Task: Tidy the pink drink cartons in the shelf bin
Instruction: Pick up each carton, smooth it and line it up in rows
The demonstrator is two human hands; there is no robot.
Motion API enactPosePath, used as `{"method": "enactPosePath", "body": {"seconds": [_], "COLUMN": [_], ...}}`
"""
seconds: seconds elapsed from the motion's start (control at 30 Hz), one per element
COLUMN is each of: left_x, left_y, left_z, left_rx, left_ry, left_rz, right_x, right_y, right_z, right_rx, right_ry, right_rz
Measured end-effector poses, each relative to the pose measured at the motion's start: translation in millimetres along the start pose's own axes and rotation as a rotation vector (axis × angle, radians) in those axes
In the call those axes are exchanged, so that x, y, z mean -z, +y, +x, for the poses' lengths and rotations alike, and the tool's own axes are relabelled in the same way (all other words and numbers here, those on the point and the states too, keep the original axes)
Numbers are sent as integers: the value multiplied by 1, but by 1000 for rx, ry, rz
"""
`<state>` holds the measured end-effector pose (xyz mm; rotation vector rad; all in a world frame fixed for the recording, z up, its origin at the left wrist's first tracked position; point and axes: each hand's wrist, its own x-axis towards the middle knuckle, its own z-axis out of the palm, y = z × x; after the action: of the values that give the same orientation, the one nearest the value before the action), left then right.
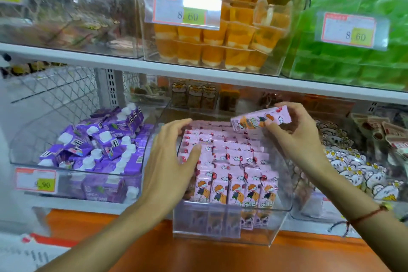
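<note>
A clear plastic bin (225,236) on the lower shelf is packed with rows of pink drink cartons (229,161), standing upright with cartoon figures on their fronts. My right hand (295,137) holds one pink carton (261,119) on its side above the back right of the bin, pinched between thumb and fingers. My left hand (170,161) lies with straight fingers against the left side of the packed cartons, the thumb touching their tops. The lower layer of cartons shows through the bin's front wall.
A bin of purple cartons (99,152) with white caps stands to the left, with a price tag (36,180). White cartoon packets (357,168) fill the bin on the right. The shelf above (198,70) carries orange (216,35) and green jelly cups (353,55).
</note>
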<state>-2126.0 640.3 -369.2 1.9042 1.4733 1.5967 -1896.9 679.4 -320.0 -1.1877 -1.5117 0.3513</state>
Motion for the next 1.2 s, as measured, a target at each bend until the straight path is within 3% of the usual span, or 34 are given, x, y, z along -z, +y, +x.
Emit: {"method": "enactPosePath", "body": {"seconds": [0.13, 0.23, 0.4, 0.57, 0.73, 0.93, 1.03, 1.2], "left_x": [2, 1, 0, 2, 8, 10, 10, 11], "left_y": [-18, -21, -22, -22, -25, -28, -27, -26], "left_z": [-4, -5, -6, -10, -10, -11, -11, -11], "left_rx": [265, 373, 379, 335, 331, 305, 305, 311], "left_ry": [-130, -175, -163, -136, -148, -189, -189, -189], "left_rz": [-20, -192, -244, -111, -125, -110, -114, -142], "right_x": [-12, -25, -42, -52, -56, -51, -50, -57], "right_y": [22, 32, 48, 53, 58, 50, 50, 51], "right_z": [37, 55, 78, 95, 92, 89, 85, 89], "right_rx": [37, 100, 232, 122, 115, 225, 239, 73], "right_ry": [-43, -104, -304, -451, -748, -491, -565, -573], "right_rz": [-388, -453, -644, -811, -1126, -1042, -1116, -1045]}}
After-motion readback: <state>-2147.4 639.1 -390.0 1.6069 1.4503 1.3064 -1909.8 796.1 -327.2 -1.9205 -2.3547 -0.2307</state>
